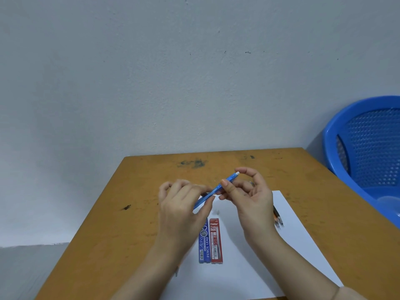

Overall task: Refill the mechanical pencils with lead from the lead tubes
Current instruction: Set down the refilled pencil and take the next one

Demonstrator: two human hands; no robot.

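A blue mechanical pencil (pixel 218 187) with a white eraser end slants above the table, held by both hands. My left hand (pixel 184 204) pinches its lower end; my right hand (pixel 249 191) grips its middle between thumb and fingers, the index finger curled near the eraser end. Below the hands, a blue lead tube (pixel 204 245) and a red lead tube (pixel 216 241) lie side by side on a white sheet of paper (pixel 292 234). More pencils (pixel 278 219) lie at the paper's right edge, partly hidden by my right wrist.
The wooden table (pixel 140 191) is stained and stands against a grey wall. A blue plastic basket chair (pixel 368 148) sits to the right of the table. A small pencil tip (pixel 177 272) peeks out under my left forearm.
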